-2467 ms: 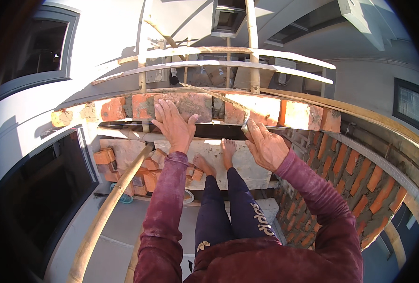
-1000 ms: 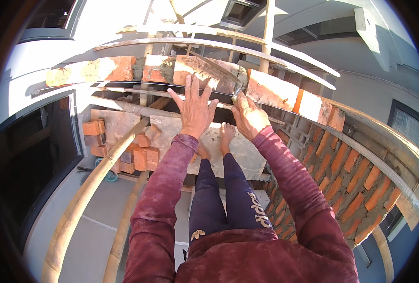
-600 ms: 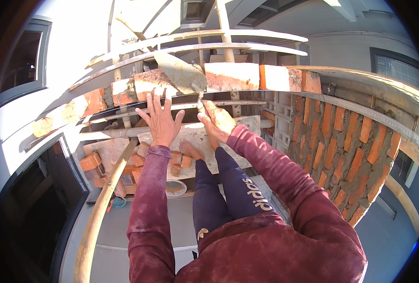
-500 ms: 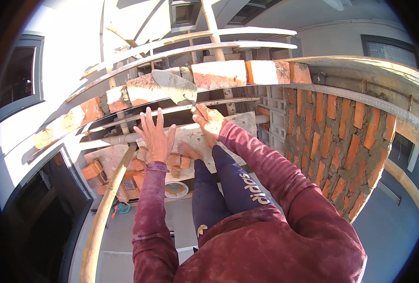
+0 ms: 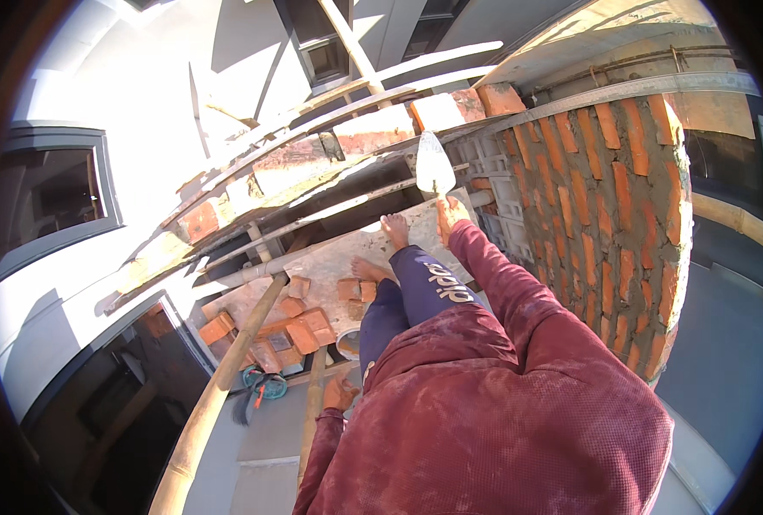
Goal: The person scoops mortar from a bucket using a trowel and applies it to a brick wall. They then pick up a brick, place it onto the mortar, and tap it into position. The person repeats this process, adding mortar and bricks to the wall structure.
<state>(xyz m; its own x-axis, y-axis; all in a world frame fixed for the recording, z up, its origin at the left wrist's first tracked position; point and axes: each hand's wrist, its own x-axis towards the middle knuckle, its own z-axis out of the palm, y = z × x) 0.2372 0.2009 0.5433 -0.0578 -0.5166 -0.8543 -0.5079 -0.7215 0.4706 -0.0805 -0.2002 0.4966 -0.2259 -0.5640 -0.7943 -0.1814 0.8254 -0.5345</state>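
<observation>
My right hand [image 5: 452, 218] is closed round the handle of a pointed masonry trowel [image 5: 435, 165]. The blade points away from me, its tip close under a row of orange bricks [image 5: 373, 130] with grey mortar in the joints. Down by my left hip is my left hand [image 5: 341, 392], beside a bamboo pole [image 5: 314, 410]. Its fingers are too small and partly hidden to tell whether they are open or closed. Past my bare feet, a mortar-stained board [image 5: 373, 245] carries a pile of loose bricks [image 5: 287, 335].
A long bamboo pole [image 5: 205, 403] slants up on the left. Near the bricks are a round bucket [image 5: 348, 344], partly hidden by my leg, and a teal container [image 5: 265, 384]. A brick wall [image 5: 604, 223] with mortar joints rises at right. Gaps show below the brick row.
My left hand has dropped from beside the brick row to my left hip. The trowel has come off the bricks and moved right in my right hand. My view has turned and my feet have shifted.
</observation>
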